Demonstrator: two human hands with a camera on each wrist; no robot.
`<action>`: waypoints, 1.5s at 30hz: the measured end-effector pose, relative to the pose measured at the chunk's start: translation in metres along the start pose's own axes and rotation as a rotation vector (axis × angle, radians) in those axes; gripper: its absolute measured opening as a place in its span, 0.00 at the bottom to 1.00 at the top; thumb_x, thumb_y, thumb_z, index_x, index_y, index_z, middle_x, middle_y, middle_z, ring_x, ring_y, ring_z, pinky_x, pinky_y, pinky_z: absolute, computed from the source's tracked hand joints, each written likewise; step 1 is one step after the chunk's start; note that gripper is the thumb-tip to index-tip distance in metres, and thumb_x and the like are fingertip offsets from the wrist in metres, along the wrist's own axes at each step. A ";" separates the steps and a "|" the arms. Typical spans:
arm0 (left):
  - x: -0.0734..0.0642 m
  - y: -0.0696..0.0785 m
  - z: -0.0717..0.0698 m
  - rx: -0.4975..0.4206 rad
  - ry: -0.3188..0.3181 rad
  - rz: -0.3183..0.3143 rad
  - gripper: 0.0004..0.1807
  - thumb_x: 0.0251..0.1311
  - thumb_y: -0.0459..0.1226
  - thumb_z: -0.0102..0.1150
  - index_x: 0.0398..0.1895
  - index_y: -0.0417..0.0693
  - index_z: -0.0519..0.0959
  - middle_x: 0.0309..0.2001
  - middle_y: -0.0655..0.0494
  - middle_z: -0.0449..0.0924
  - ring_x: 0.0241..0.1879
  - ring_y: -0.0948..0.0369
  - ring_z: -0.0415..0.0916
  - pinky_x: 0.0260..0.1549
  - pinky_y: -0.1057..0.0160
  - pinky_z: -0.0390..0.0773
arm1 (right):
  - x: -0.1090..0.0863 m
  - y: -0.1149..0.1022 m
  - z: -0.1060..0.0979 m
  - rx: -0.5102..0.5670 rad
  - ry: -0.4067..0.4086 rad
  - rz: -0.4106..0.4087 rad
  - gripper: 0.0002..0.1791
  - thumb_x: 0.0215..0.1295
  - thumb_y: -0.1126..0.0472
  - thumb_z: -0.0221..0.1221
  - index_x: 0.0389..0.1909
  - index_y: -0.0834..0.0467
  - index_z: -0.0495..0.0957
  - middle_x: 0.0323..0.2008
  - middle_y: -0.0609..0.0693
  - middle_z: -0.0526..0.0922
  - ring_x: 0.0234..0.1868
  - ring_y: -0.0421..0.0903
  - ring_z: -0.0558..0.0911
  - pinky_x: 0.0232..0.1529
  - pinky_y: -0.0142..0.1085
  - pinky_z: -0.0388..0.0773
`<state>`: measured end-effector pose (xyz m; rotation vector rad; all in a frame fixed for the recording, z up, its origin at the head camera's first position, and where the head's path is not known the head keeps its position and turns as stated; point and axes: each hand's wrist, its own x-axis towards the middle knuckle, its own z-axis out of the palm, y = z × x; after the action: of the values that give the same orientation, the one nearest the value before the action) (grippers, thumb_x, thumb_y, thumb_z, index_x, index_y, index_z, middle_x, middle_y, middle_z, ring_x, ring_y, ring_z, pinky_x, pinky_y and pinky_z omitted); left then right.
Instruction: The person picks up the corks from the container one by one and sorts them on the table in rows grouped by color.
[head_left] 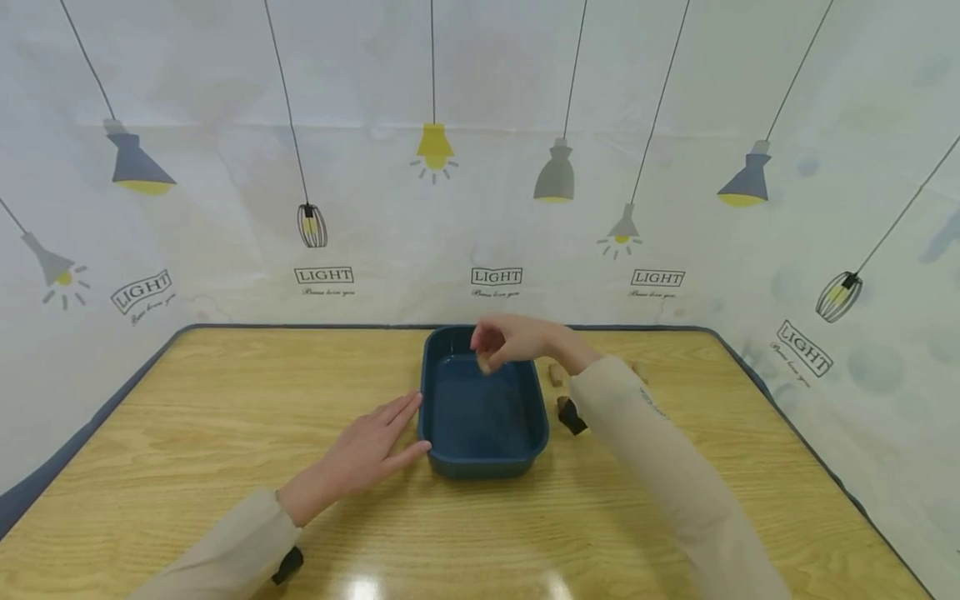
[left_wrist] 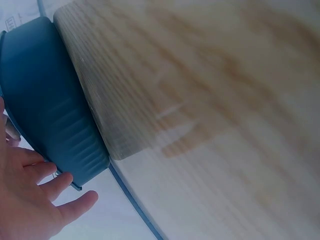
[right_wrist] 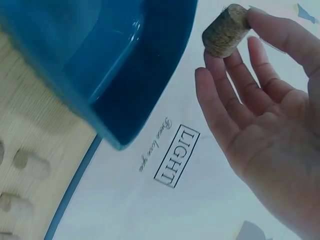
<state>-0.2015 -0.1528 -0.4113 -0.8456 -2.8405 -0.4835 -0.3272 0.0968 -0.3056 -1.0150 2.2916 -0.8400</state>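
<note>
A deep blue rectangular tub (head_left: 480,417) stands on the table, and no object shows on its floor in the head view. Over its far right part my right hand (head_left: 513,340) pinches a cork (head_left: 484,364) between thumb and fingertips. The right wrist view shows that cork (right_wrist: 226,31) clearly, a short brown cylinder held at its two ends. My left hand (head_left: 367,446) rests against the tub's left side with its fingers straight; in the left wrist view the fingers (left_wrist: 56,186) lie along the tub's rim.
Right of the tub lie more corks (head_left: 556,375), partly hidden by my right sleeve; several corks (right_wrist: 31,163) show in the right wrist view. A black strap (head_left: 572,415) is by the right forearm. A white printed sheet (head_left: 390,208) hangs behind the table's back edge.
</note>
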 end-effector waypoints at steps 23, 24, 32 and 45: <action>-0.002 0.001 0.000 0.001 0.004 0.002 0.38 0.64 0.55 0.44 0.68 0.38 0.54 0.67 0.43 0.55 0.63 0.47 0.57 0.53 0.45 0.63 | -0.070 0.045 -0.016 -0.039 0.173 -0.051 0.17 0.58 0.69 0.59 0.47 0.69 0.68 0.46 0.61 0.74 0.48 0.56 0.73 0.47 0.46 0.72; -0.002 0.001 -0.001 0.000 0.005 0.004 0.38 0.64 0.54 0.44 0.68 0.38 0.54 0.67 0.43 0.55 0.63 0.47 0.57 0.53 0.44 0.63 | -0.073 0.048 -0.016 -0.042 0.176 -0.052 0.17 0.58 0.69 0.59 0.46 0.69 0.68 0.46 0.61 0.74 0.48 0.56 0.73 0.47 0.47 0.72; -0.001 0.000 0.001 -0.002 0.008 0.011 0.38 0.64 0.54 0.44 0.69 0.38 0.54 0.67 0.43 0.54 0.63 0.47 0.57 0.53 0.44 0.63 | -0.103 0.069 -0.017 -0.045 0.206 -0.009 0.15 0.60 0.68 0.57 0.47 0.65 0.69 0.45 0.59 0.74 0.49 0.57 0.72 0.45 0.46 0.73; -0.001 -0.001 0.001 -0.005 -0.003 0.000 0.38 0.64 0.55 0.43 0.69 0.39 0.54 0.67 0.44 0.54 0.63 0.47 0.56 0.53 0.44 0.63 | -0.147 0.104 -0.012 -0.037 0.254 -0.001 0.14 0.60 0.69 0.57 0.46 0.67 0.69 0.41 0.57 0.75 0.47 0.57 0.74 0.44 0.47 0.72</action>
<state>-0.2011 -0.1537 -0.4130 -0.8484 -2.8431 -0.4900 -0.2959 0.2704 -0.3428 -0.9723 2.5267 -0.9790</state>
